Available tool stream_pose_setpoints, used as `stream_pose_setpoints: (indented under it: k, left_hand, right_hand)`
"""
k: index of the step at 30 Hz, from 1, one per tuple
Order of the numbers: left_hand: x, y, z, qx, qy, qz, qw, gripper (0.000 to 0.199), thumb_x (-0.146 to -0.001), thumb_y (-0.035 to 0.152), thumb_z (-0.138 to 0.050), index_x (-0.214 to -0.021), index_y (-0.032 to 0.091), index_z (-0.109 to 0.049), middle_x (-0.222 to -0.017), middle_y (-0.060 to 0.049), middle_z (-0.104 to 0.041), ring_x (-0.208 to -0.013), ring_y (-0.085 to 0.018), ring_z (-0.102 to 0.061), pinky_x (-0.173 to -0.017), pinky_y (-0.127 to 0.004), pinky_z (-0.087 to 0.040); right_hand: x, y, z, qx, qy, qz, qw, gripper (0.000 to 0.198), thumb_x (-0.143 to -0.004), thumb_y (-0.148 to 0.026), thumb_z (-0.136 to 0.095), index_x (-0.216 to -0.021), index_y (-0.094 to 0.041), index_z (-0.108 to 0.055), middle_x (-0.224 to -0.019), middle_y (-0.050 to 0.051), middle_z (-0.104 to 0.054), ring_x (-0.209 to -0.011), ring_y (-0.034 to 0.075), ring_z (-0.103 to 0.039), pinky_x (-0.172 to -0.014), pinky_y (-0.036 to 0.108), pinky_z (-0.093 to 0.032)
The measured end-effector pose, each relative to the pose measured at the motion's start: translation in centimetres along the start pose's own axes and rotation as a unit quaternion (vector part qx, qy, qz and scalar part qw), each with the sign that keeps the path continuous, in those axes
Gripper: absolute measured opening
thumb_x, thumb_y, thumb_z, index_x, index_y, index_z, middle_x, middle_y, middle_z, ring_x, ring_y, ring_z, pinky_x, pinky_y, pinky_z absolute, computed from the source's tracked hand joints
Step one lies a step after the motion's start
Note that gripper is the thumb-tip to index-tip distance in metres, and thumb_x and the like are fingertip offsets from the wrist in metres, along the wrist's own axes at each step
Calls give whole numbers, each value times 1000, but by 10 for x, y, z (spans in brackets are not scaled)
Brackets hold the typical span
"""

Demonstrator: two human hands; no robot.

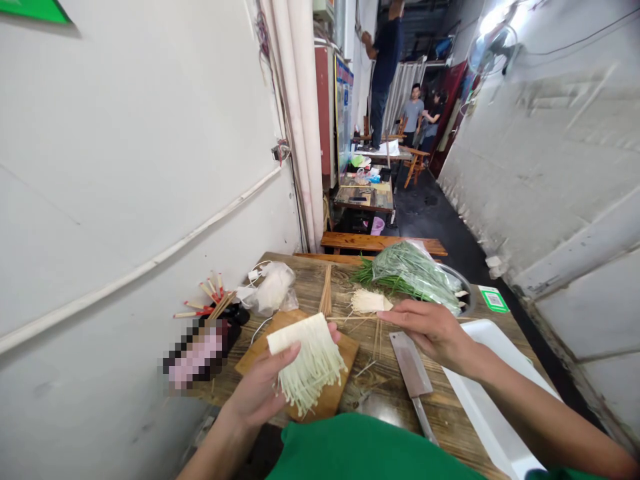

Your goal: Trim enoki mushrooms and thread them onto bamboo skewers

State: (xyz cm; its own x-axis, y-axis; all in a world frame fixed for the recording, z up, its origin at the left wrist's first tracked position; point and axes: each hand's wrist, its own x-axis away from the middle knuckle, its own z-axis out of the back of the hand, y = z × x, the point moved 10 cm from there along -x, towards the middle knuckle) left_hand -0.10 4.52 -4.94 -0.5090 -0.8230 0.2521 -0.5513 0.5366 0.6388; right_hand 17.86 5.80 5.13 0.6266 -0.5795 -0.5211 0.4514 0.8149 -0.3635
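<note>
Evidently a threading job. Left hand (pixel 270 379) clamped on a flat sheet of enoki (pixel 306 357), thumb in front, fingertips behind, stems hanging; sheet sits above the cutting board (pixel 346 352). Right hand (pixel 434 333) pinches a thin skewer (pixel 354 319), level with the sheet's trimmed base. Cannot tell whether the tip is inside.

Judgement: run it along the firm base band, since loose stems would likely tear. Light pinch, sheet flat, short straight pushes; left fingertips off the skewer's line. Cleaver (pixel 411 365) lies nearby on the tabletop (pixel 383 387), below the right forearm's reach; mind the elbow.
</note>
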Motion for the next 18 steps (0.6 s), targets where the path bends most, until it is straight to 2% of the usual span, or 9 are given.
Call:
stream_pose_setpoints:
  k: [5,10,16,18]
  left_hand:
    - [-2,-1,-12,8,-28,19,999,41,-87,23,-44,-125,10,-50,-127,-16,-53,-122,-32,-42,-103,-48,-31]
    - [-4,-2,-7,9,-26,26,999,40,-87,20,-45,-126,13,-49,-127,-15,-53,-119,-31,-45,-101,-48,-34]
    - [-10,4,-11,25,-27,21,999,41,-87,19,-45,-127,12,-49,-127,-15,-52,-120,-31,-44,-104,-46,-30]
    - [-8,2,-1,28,-10,30,999,42,-85,18,-48,-127,15,-49,-126,-13,-54,-119,-31,-44,-104,-46,-30]
  right_hand:
    - [0,-1,2,16,10,0,1000,41,-89,-8,-37,-123,-27,-50,-89,4,-62,-76,11,-59,-62,21,-47]
    - [3,-3,6,37,27,-2,999,40,-88,-8,-38,-120,-27,-53,-90,5,-63,-80,13,-59,-63,23,-47]
    - [4,0,10,59,50,-8,997,35,-87,-8,-42,-115,-25,-55,-90,5,-63,-79,13,-58,-63,25,-46]
    - [4,4,12,82,74,-11,994,30,-87,-10,-45,-111,-23,-56,-90,5,-64,-79,13,-58,-65,25,-46]
